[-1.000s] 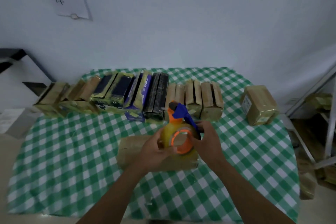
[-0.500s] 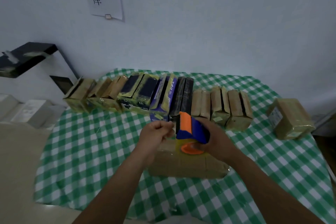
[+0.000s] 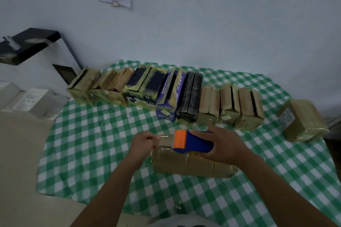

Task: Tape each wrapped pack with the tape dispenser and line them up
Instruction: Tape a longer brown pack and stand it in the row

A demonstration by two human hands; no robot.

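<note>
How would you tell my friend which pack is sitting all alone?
Look at the table with the green checked cloth; a long row of packs stands along its far side. Past the row's right end, near the cloth's edge, lies the brown pack. A gap separates it from the row, nobody touches it, and it shows a pale label on its side.

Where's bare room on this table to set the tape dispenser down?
Widest: green-checked tablecloth left of the left hand, before the row of taped packs. Narrower: between that row and the lone brown wrapped pack. Crowded: the middle, around the flat brown pack.
</note>
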